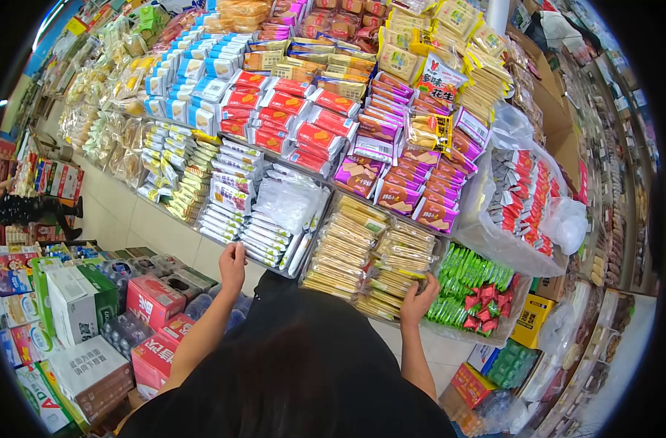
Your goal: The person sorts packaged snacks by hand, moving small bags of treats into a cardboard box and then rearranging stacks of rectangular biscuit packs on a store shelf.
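My left hand (233, 264) is closed, its fingers curled at the front edge of a tray of white-wrapped snack bars (264, 241); whether it grips anything is hidden. Over the right side of a tray of clear-wrapped crackers (338, 248), my right hand (419, 298) closes its thumb and fingers on a cracker packet (391, 283). Just right of that hand lie green-wrapped candies (466, 274) with red-wrapped candies (488, 303) among them. A clear plastic bag (285, 204) rests on the white bars.
Behind are red biscuit packs (282, 109), purple wafer packs (402, 190) and blue-and-white packs (194, 69). A plastic-lined bin of red-and-silver packets (519, 193) stands to the right. Drink cartons (88, 372) and bottle packs crowd the floor at lower left. Another person (37, 212) is at far left.
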`<state>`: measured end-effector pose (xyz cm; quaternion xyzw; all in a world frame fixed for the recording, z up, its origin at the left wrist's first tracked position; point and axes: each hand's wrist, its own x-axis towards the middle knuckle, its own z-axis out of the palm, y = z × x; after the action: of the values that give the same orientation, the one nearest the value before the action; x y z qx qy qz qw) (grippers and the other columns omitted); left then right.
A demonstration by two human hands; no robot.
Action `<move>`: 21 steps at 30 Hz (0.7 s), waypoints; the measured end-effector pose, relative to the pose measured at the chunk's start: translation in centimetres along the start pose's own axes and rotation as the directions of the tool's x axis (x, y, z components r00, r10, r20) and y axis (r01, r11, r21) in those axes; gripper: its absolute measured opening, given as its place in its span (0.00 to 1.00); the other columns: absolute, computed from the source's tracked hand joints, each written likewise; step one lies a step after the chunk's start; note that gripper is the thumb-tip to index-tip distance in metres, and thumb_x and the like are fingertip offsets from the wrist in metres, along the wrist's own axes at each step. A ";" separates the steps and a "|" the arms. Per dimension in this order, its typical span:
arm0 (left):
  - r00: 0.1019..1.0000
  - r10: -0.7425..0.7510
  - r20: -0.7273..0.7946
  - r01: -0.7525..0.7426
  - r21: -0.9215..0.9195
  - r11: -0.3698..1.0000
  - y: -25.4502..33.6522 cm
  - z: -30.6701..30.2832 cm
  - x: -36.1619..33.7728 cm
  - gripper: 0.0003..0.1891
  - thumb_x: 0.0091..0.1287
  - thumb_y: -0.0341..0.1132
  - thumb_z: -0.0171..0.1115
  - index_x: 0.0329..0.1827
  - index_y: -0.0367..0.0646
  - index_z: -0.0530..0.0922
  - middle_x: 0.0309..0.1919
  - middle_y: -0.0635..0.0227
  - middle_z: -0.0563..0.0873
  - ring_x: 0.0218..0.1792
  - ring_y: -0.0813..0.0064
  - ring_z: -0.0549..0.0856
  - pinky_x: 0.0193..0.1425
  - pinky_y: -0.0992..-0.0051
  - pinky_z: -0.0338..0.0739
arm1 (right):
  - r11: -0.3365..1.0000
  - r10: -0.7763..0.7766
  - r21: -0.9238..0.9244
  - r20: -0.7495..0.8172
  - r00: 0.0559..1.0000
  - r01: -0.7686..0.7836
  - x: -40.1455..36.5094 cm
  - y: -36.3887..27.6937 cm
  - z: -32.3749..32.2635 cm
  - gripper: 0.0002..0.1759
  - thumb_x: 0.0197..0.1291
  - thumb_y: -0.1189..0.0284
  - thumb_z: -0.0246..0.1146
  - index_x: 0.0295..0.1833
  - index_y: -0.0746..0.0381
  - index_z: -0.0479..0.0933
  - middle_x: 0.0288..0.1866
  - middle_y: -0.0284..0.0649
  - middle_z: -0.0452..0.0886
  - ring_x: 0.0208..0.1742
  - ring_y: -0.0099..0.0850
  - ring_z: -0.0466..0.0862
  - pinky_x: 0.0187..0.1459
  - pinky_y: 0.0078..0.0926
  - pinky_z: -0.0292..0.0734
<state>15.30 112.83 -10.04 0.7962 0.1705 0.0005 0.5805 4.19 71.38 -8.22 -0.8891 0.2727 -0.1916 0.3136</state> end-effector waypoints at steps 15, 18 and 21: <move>1.000 0.000 -0.011 0.000 -0.015 1.000 0.0 0.0 0.0 0.15 0.72 0.38 0.54 0.28 0.38 0.75 0.19 0.75 0.73 0.20 0.86 0.71 0.25 0.82 0.67 | 1.000 -0.017 -0.009 -0.004 1.000 0.017 0.0 0.1 0.0 0.20 0.57 0.78 0.56 0.57 0.66 0.68 0.56 0.52 0.70 0.59 0.50 0.68 0.61 0.45 0.62; 1.000 0.002 -0.015 -0.002 -0.005 1.000 0.1 0.1 -0.1 0.16 0.72 0.39 0.54 0.28 0.38 0.75 0.19 0.75 0.73 0.20 0.86 0.71 0.24 0.82 0.67 | 1.000 -0.012 0.000 0.000 1.000 0.012 0.0 0.0 0.0 0.20 0.57 0.78 0.56 0.57 0.66 0.68 0.56 0.52 0.69 0.59 0.50 0.68 0.62 0.44 0.62; 1.000 0.015 -0.010 -0.015 -0.001 1.000 0.1 0.0 0.0 0.16 0.72 0.39 0.54 0.28 0.37 0.75 0.19 0.75 0.73 0.20 0.86 0.71 0.24 0.82 0.67 | 0.999 -0.031 -0.008 -0.007 0.999 0.031 0.0 0.0 0.0 0.20 0.57 0.79 0.56 0.57 0.66 0.68 0.54 0.51 0.69 0.58 0.48 0.68 0.61 0.42 0.62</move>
<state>15.32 112.76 -9.91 0.7971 0.1673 0.0088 0.5801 4.22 71.39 -8.20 -0.8937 0.2607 -0.1988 0.3062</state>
